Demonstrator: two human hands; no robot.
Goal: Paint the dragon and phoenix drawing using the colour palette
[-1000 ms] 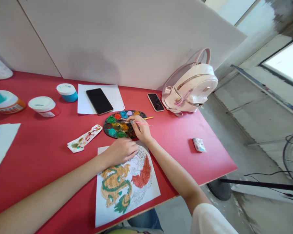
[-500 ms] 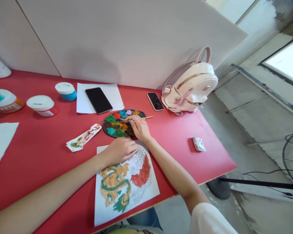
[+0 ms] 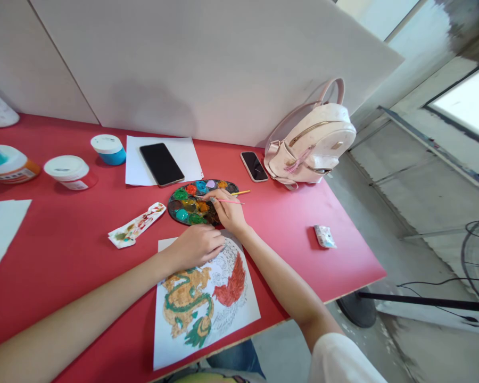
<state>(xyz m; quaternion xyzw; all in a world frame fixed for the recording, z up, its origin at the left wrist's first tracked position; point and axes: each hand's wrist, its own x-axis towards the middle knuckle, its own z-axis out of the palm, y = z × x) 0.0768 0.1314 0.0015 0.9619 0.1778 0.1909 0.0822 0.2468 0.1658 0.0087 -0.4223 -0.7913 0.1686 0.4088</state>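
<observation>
My right hand (image 3: 226,207) pinches a pink-handled paintbrush (image 3: 235,202) over the oval paint palette (image 3: 183,219), whose wells hold green, red, blue, lilac, orange and brown paint. The brush tip points left into the palette's middle. A second brush with a yellow handle (image 3: 243,192) lies across the palette behind my fingers. On the upper part of the drawing sheet (image 3: 167,348) rests my left hand (image 3: 197,246), its fingers curled in and nothing visible in them. The sheet bears an orange and green dragon and a red bird-like wing shape, with bare line drawing around them.
Left of the palette lies a paint-smeared strip (image 3: 138,225). Paint tubs (image 3: 108,149) stand farther left. A black phone (image 3: 162,164) on white paper, another phone (image 3: 254,166) and a backpack (image 3: 313,141) sit along the back. A small packet (image 3: 324,236) lies right, near the table edge.
The brush in my right hand has shifted very slightly left over the palette. My left hand and the sheet stay where they were.
</observation>
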